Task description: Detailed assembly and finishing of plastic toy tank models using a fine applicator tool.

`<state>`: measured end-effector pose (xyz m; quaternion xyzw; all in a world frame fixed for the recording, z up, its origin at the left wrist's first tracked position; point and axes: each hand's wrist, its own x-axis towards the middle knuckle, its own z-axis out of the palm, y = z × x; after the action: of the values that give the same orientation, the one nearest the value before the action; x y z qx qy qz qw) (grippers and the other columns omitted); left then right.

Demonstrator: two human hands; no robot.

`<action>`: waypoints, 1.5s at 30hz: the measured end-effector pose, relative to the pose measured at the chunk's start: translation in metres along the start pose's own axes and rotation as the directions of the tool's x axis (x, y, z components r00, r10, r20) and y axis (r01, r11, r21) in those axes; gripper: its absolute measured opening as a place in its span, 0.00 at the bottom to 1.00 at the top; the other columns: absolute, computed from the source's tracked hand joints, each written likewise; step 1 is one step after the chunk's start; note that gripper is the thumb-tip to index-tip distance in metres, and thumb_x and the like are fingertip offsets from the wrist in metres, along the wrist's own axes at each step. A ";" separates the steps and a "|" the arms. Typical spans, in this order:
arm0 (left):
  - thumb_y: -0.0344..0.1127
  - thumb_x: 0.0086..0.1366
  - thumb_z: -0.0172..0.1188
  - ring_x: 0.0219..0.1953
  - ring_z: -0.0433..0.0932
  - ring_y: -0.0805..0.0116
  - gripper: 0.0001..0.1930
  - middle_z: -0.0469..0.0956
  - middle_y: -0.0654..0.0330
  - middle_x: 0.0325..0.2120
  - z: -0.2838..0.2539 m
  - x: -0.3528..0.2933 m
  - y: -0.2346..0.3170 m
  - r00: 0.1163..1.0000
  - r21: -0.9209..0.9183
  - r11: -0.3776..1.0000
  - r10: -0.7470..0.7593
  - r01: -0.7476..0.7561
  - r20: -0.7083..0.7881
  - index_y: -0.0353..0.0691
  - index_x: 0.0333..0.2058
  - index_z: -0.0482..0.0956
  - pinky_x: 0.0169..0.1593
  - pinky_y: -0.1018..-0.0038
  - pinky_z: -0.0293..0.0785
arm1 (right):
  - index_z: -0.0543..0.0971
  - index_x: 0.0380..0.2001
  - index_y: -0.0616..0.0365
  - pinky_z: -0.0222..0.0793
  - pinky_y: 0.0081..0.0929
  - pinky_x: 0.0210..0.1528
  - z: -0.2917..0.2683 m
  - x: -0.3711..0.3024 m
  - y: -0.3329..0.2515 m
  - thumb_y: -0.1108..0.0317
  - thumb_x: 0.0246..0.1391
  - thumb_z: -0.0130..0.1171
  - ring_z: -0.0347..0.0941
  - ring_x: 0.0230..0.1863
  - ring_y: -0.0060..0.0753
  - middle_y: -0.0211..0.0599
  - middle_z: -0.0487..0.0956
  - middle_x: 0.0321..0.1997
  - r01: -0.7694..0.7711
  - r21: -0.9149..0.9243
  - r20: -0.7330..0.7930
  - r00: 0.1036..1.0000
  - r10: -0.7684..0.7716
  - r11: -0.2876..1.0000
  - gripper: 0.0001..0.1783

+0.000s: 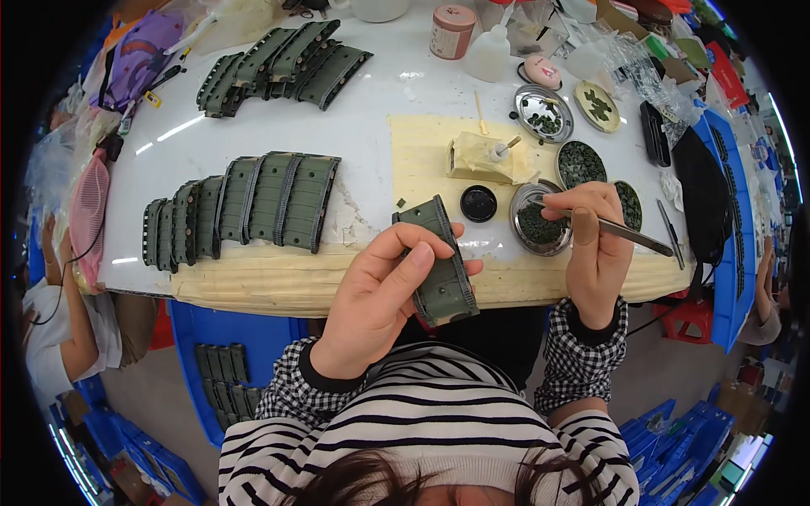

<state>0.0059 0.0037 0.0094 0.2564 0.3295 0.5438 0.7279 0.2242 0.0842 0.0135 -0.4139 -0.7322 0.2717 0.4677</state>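
Note:
My left hand (363, 304) is closed around a curved dark green plastic part (445, 291) with dark ribbed edging, held upright near the table's front edge. My right hand (596, 253) grips metal tweezers (639, 237), their tips over a round metal dish (545, 249). Small dark green pieces (538, 226) lie in that dish; whether the tips hold one is too small to tell. Beside the dish sits a small round pot with black contents (478, 203). A tape-wrapped block (477, 162) with a thin stick poking out stands behind the pot.
Rows of similar green parts (270, 198) stand on the left, with another stack (283, 63) farther back. More dishes of small pieces (580, 163) are at the right, near a white squeeze bottle (488, 55) and a pink tin (452, 32). A blue bin (196, 325) holds parts below the table.

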 end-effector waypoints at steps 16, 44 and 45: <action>0.45 0.74 0.38 0.46 0.78 0.55 0.16 0.71 0.50 0.46 0.002 0.007 -0.007 0.972 -0.173 0.965 -0.170 0.198 0.163 0.39 0.34 0.64 0.48 0.63 0.78 | 0.81 0.34 0.63 0.67 0.27 0.41 0.024 -0.002 -0.031 0.65 0.64 0.48 0.70 0.38 0.27 0.33 0.74 0.33 -0.186 0.412 0.323 0.945 0.048 0.892 0.15; 0.40 0.74 0.44 0.45 0.72 0.75 0.13 0.72 0.58 0.47 0.003 0.006 -0.011 0.996 -0.228 0.970 -0.083 0.088 0.030 0.37 0.37 0.72 0.49 0.77 0.72 | 0.83 0.36 0.51 0.68 0.34 0.47 0.031 -0.018 -0.047 0.57 0.49 0.61 0.69 0.37 0.28 0.24 0.77 0.34 0.640 -0.379 0.297 0.768 -0.567 0.668 0.13; 0.40 0.74 0.44 0.44 0.72 0.75 0.13 0.72 0.58 0.47 0.003 0.006 -0.012 0.996 -0.231 0.969 -0.087 0.092 0.033 0.37 0.37 0.72 0.49 0.77 0.72 | 0.83 0.36 0.51 0.68 0.35 0.47 0.031 -0.017 -0.048 0.58 0.47 0.61 0.69 0.38 0.28 0.24 0.77 0.34 0.625 -0.355 0.294 0.780 -0.552 0.695 0.14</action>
<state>0.0164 0.0063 0.0015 0.1606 0.2667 0.5423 0.7803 0.1831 0.0447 0.0302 -0.2262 -0.9033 -0.0300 0.3633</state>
